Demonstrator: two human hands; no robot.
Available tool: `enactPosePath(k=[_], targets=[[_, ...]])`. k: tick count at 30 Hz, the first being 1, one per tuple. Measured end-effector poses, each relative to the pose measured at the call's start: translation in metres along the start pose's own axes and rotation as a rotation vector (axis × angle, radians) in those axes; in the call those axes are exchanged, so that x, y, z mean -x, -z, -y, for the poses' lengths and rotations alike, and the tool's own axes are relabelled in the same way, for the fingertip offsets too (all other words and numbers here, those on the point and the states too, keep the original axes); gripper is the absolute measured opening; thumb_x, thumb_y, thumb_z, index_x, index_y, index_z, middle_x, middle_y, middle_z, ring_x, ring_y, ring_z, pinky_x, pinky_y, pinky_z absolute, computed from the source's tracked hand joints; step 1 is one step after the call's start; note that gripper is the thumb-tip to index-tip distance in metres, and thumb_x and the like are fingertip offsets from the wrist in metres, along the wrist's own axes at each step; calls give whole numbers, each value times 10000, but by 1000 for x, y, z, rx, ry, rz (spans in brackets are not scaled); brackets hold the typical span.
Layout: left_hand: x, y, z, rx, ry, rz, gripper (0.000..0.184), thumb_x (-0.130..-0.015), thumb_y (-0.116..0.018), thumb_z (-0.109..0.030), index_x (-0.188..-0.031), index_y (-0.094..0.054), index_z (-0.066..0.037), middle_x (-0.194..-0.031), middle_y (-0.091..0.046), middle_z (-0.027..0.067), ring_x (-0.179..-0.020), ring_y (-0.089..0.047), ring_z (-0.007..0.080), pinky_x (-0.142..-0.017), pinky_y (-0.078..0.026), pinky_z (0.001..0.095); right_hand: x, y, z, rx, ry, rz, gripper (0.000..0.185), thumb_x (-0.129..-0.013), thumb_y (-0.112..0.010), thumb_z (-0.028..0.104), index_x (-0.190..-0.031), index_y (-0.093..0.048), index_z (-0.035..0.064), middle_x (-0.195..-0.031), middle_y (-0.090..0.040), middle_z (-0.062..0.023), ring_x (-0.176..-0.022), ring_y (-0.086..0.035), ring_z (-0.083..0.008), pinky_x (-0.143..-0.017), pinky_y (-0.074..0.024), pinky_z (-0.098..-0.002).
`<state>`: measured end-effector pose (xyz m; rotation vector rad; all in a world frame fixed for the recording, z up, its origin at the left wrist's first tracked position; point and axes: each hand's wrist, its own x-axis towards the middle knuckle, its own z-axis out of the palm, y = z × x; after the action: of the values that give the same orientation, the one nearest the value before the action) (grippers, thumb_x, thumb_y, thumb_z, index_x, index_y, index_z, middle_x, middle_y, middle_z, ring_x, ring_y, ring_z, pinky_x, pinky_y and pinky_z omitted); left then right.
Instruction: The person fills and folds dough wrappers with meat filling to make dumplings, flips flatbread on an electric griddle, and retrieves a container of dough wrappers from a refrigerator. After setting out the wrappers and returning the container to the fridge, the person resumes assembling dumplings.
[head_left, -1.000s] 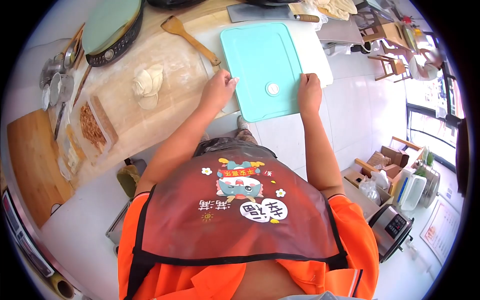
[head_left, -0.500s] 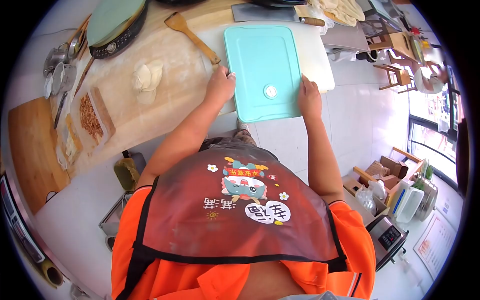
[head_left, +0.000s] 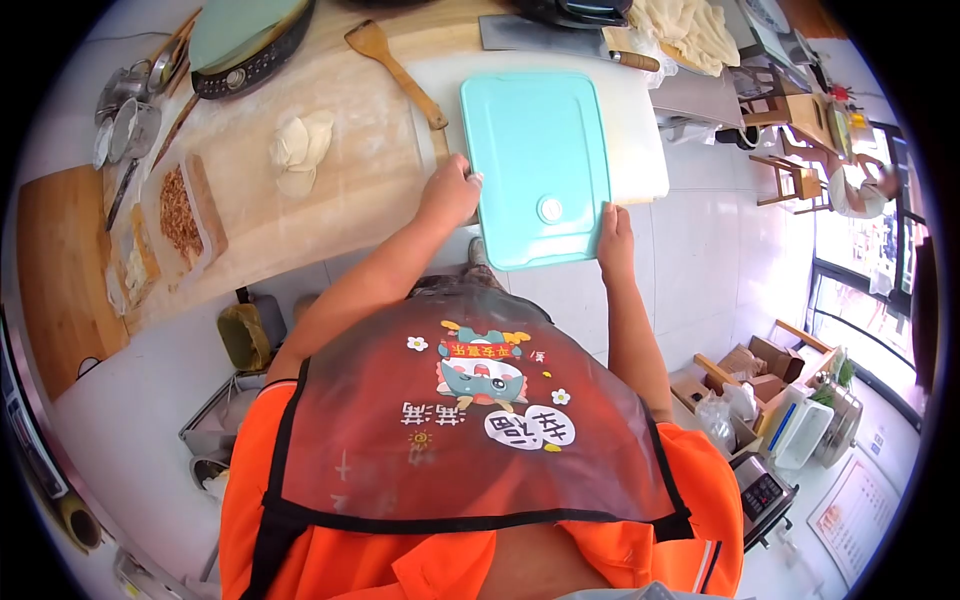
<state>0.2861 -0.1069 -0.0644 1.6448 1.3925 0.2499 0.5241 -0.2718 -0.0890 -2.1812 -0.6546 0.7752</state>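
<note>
A turquoise rectangular plastic lid (head_left: 535,145) with a round white button is gripped between my two hands. My left hand (head_left: 450,190) closes on its left edge, and my right hand (head_left: 615,240) pinches the lower right edge. The near end of the lid reaches past the edge of the white board (head_left: 640,150); whether a container lies beneath it I cannot tell. Just left of the lid lies a wooden spatula (head_left: 395,75), its handle pointing toward my left hand. Further left, folded pale dough (head_left: 300,150) rests on the floured wooden worktop (head_left: 370,180).
A cleaver (head_left: 545,35) lies at the back, beside pale cloth-like folds (head_left: 685,30). A round griddle (head_left: 250,50) stands back left. A tray of brown shredded filling (head_left: 180,220) sits on the left. Another person (head_left: 860,190) is far off at the right.
Both hands have drawn the lid slightly toward my body, and it stays gripped at both sides. The view has shifted a little.
</note>
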Motion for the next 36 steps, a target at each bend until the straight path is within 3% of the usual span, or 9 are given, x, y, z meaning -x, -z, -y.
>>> enactPosePath(k=[2, 5, 12, 16, 22, 25, 28, 32, 36], targets=[[-12, 0, 7, -130, -62, 71, 425, -925, -591, -298, -1205, -577, 21, -1062, -645, 236, -1034, -619, 381, -926, -484, 455, -9, 11, -12, 24, 70, -1, 490, -1041, -435, 412, -1141, -567, -49, -1022, -626, -149, -945, -568, -205, -861, -457, -334], [-43, 5, -10, -241, -230, -366, 497, -913, -609, -350, -1251, -565, 12, -1113, -642, 247, -1077, -606, 387, -946, -482, 455, -24, 24, -18, 47, 69, 22, 481, -1033, -463, 411, -1133, -571, -46, -1034, -628, -137, -942, -567, -193, -857, -459, -332], [-115, 26, -20, 206, 43, -13, 274, -938, -622, -257, -1061, -632, -13, -887, -670, 182, -710, -682, 288, -665, -575, 372, -24, 36, -8, -57, -116, -38, 630, -1024, -429, 499, -1265, -523, -75, -1114, -630, -164, -1008, -604, -224, -899, -485, -351], [-114, 32, -27, 372, 199, 53, 181, -968, -589, -178, -1023, -613, -7, -811, -647, 111, -612, -667, 173, -505, -563, 288, 19, 28, -1, -585, -307, 96, 687, -1026, -378, 539, -1321, -481, -73, -1181, -617, -187, -1010, -649, -275, -860, -549, -413], [-120, 27, -31, 280, 205, 18, 200, -979, -563, -172, -1081, -581, 0, -816, -643, 122, -574, -652, 212, -500, -565, 317, 15, 15, -12, -867, -301, 118, 664, -1042, -357, 504, -1401, -387, -53, -1300, -565, -182, -1112, -620, -284, -935, -529, -442], [-108, 30, -37, 131, 193, 27, 259, -974, -577, -185, -1174, -575, -21, -1029, -651, 157, -815, -691, 254, -633, -587, 366, 11, 19, -15, -893, -294, 178, 641, -1049, -360, 476, -1416, -361, -50, -1344, -539, -173, -1174, -589, -273, -984, -501, -445], [-64, 23, -36, -558, -333, -330, 441, -958, -605, -262, -1324, -516, -33, -1353, -520, 207, -1224, -551, 309, -960, -498, 466, 27, 5, -18, -994, -329, 143, 617, -1049, -388, 435, -1406, -387, -68, -1368, -504, -198, -1211, -559, -324, -982, -504, -481], [-54, -12, -32, -723, -558, -348, 654, -958, -571, -387, -1440, -394, 17, -1554, -278, 237, -1467, -220, 352, -1180, -194, 528, 37, -2, -7, -918, -359, 180, 624, -1048, -372, 449, -1401, -394, -65, -1356, -506, -197, -1226, -543, -322, -986, -505, -499], [-61, -34, -19, -668, -515, -427, 724, -973, -522, -432, -1456, -339, 75, -1574, -234, 248, -1488, -153, 376, -1197, -130, 533, 27, 31, 37, 368, 1, -124, 590, -979, -544, 341, -1409, -408, -40, -1361, -512, -241, -1235, -523, -365, -1034, -437, -466]])
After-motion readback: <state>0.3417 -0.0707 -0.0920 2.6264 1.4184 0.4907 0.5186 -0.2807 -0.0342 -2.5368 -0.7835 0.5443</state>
